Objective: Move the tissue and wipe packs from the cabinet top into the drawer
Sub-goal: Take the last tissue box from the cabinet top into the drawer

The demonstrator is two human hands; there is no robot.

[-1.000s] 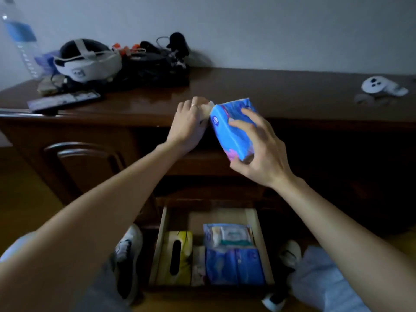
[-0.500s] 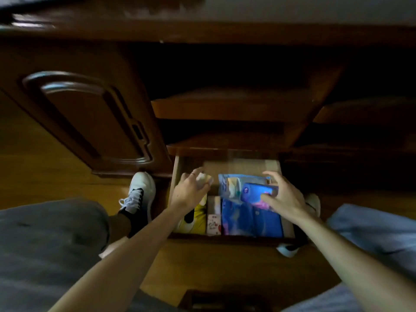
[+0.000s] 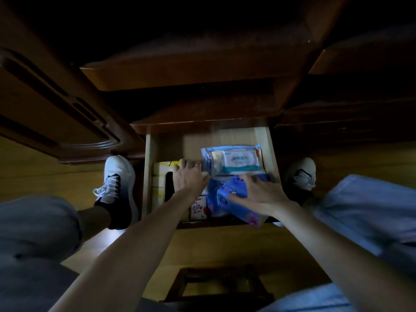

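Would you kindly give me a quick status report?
Right hand holds blue tissue pack low over drawer. Left hand inside drawer, grip unclear. Packs beneath.

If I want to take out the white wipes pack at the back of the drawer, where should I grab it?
Probably pinch the wipe pack by its short left and right edges, coming straight down from above. It lies flat, label up, with the drawer wall close on its right and the blue tissue pack at its near edge.

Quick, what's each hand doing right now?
Left hand: fingers curled in the drawer; holding anything, cannot tell.
Right hand: holding the blue pack.
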